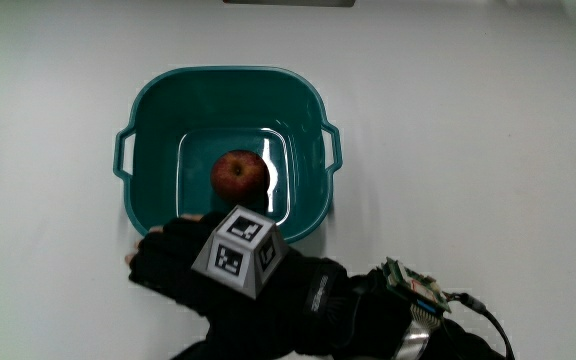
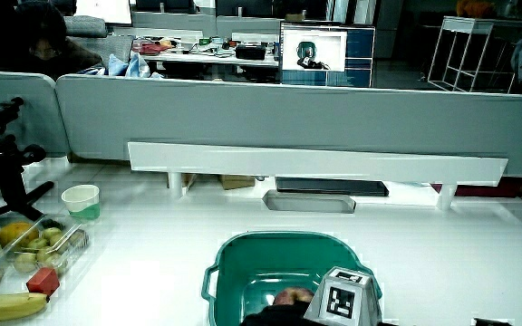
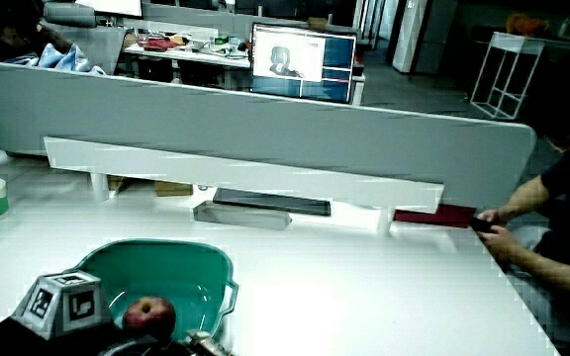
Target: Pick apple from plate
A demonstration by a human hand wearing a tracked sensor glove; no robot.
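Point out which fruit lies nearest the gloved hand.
The red apple inside the teal basin, just past the hand. The banana and boxed fruit lie apart on the table.

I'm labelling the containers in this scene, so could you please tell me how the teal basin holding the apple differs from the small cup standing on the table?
The basin is broad and squarish with side handles; the cup is narrow, round and handleless. The basin is teal all over; the cup is white above a green band. The basin holds an apple and has the hand at its near rim; the cup stands apart, its contents not visible. Both sit upright and open-topped on the table.
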